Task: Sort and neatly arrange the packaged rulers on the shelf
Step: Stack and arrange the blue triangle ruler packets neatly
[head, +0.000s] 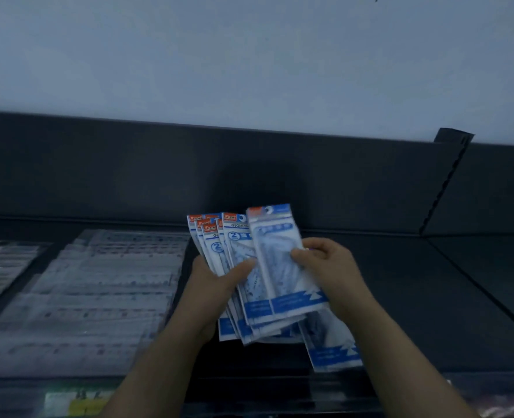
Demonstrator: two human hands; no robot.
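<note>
Shop: stocked shelf [370,297], price label [80,404]

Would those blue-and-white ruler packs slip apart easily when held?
Probably slippery: the ruler packs look glossy and fan unevenly in the left hand. Likely light: the right hand holds the front pack with thumb and fingers alone. Seemingly fairly stiff: their tops stand up without drooping.

ruler packs [275,260]: glossy clear plastic sleeves, blue-and-white printed paper inserts | shelf [430,297] under the ruler packs: dark, matt, smooth, looks like painted metal | flat packs [99,282] left of the ruler packs: shiny clear film | wall [249,55] above the ruler packs: pale, matt, smooth
</note>
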